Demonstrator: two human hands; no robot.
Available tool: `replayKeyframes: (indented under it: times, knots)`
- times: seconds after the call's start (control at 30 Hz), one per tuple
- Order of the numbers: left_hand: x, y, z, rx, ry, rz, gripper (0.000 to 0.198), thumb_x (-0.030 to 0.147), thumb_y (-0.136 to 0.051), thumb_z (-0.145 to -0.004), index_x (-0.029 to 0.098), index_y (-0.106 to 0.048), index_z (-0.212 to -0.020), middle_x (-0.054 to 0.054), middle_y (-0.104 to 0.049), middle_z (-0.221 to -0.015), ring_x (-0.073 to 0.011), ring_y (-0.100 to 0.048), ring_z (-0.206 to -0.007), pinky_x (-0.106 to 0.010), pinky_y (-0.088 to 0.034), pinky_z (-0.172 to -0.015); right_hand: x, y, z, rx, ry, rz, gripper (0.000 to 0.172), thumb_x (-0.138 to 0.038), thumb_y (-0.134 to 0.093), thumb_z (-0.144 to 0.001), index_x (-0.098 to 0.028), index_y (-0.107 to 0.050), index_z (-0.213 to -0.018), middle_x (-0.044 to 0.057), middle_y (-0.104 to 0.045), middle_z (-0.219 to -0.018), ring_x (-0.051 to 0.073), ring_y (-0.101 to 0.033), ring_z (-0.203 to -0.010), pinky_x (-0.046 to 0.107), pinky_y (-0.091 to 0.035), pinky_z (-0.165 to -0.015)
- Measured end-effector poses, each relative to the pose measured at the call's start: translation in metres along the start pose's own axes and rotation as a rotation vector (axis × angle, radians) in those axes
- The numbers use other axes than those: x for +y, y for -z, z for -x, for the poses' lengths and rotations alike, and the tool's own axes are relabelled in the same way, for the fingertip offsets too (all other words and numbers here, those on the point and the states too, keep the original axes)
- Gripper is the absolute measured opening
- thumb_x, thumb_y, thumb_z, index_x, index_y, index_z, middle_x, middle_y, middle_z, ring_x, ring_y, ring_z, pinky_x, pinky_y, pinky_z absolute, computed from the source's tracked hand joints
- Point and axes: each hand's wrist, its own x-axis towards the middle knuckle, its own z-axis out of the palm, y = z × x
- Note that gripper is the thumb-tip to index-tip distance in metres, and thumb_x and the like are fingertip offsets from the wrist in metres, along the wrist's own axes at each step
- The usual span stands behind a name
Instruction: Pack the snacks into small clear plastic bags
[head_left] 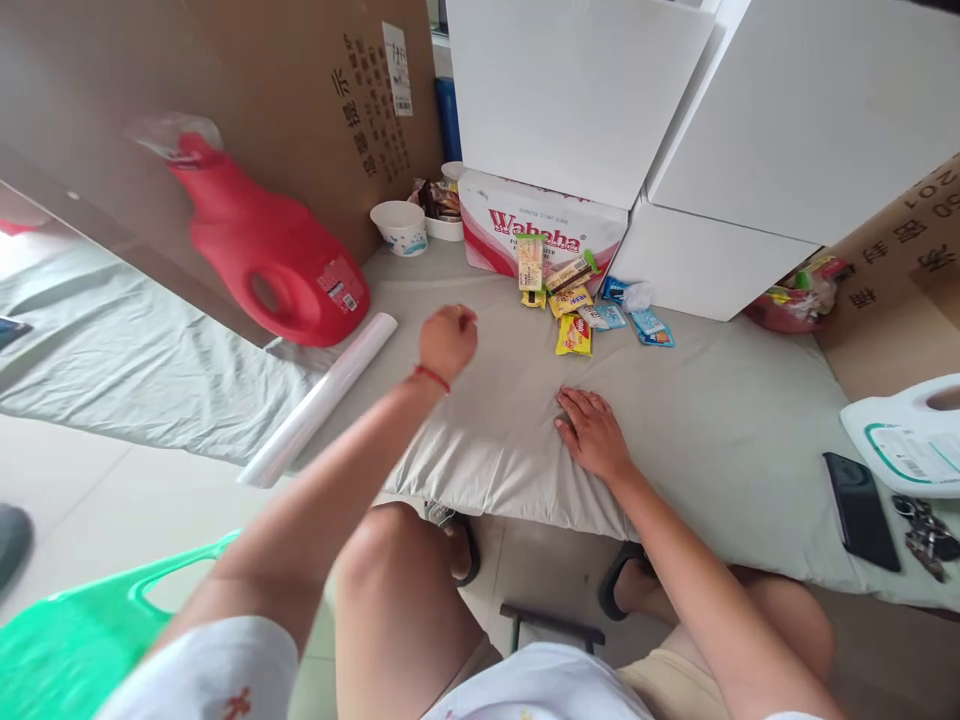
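My left hand (448,338), with a red string at its wrist, is raised over the cloth-covered table (495,410). Its fingers are curled closed, and what they hold, if anything, is hidden. My right hand (594,432) lies flat on the cloth, holding nothing. Beyond it sits a loose pile of small snack packets: a yellow packet (574,335) in front, blue packets (652,327) to the right, and a cream packet with green ends (529,262) leaning on the Wahaha carton (544,225). To the left of the carton is a white paper cup (400,228).
A red jug (277,255) and a roll of clear plastic (319,400) lie at the left. White boxes (570,90) stand behind. At right are a bowl of packets (799,295), a white jug (907,435), a phone (861,510) and keys (926,535). A green bag (82,640) is lower left.
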Motion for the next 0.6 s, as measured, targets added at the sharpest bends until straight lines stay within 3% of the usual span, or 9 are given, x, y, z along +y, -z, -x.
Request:
replayKeyframes:
  times: [0.17,0.27,0.33,0.47,0.6]
  knots:
    - [-0.029,0.037,-0.111,0.112,0.090,-0.148,0.036,0.021,-0.055,-0.104,0.007,-0.052,-0.137,-0.017,-0.052,-0.149,-0.0287,-0.059,-0.130,-0.051,-0.045,-0.118,-0.002,0.001,0.003,0.026,-0.047,-0.066,0.044,-0.033,-0.043,-0.107,-0.026,-0.063,-0.146,0.010,-0.064,-0.150,0.034,-0.058,-0.136,0.062,-0.045,-0.118]
    - [-0.054,0.044,-0.169,0.178,0.057,-0.230,0.053,0.034,-0.057,-0.106,0.011,-0.040,-0.151,-0.013,-0.044,-0.157,-0.0310,-0.050,-0.141,-0.050,-0.043,-0.120,-0.001,-0.001,0.004,0.038,-0.068,-0.113,0.041,-0.029,-0.045,-0.107,-0.027,-0.065,-0.142,0.009,-0.067,-0.146,0.034,-0.060,-0.133,0.062,-0.049,-0.115]
    - [-0.069,0.042,-0.200,0.156,0.073,-0.257,0.060,0.039,-0.060,-0.106,0.008,-0.038,-0.152,-0.014,-0.044,-0.155,-0.0302,-0.050,-0.139,-0.049,-0.042,-0.120,0.000,-0.002,0.005,0.042,-0.079,-0.144,0.041,-0.028,-0.045,-0.106,-0.029,-0.065,-0.142,0.008,-0.068,-0.145,0.034,-0.061,-0.132,0.063,-0.050,-0.113]
    - [-0.087,0.028,-0.234,0.126,0.101,-0.248,0.043,0.029,-0.058,-0.108,-0.004,-0.051,-0.134,-0.016,-0.058,-0.137,-0.0243,-0.055,-0.126,-0.045,-0.044,-0.115,0.000,-0.002,0.006,0.052,-0.092,-0.163,0.038,-0.027,-0.048,-0.106,-0.029,-0.067,-0.139,0.008,-0.069,-0.143,0.032,-0.062,-0.131,0.061,-0.051,-0.114]
    - [-0.078,0.015,-0.224,0.143,0.036,-0.219,0.019,0.010,-0.051,-0.106,0.002,-0.065,-0.115,-0.012,-0.067,-0.118,-0.0193,-0.059,-0.115,-0.041,-0.047,-0.110,-0.001,0.000,0.005,0.072,-0.097,-0.152,0.034,-0.026,-0.050,-0.107,-0.023,-0.069,-0.135,0.009,-0.070,-0.141,0.030,-0.063,-0.130,0.057,-0.052,-0.113]
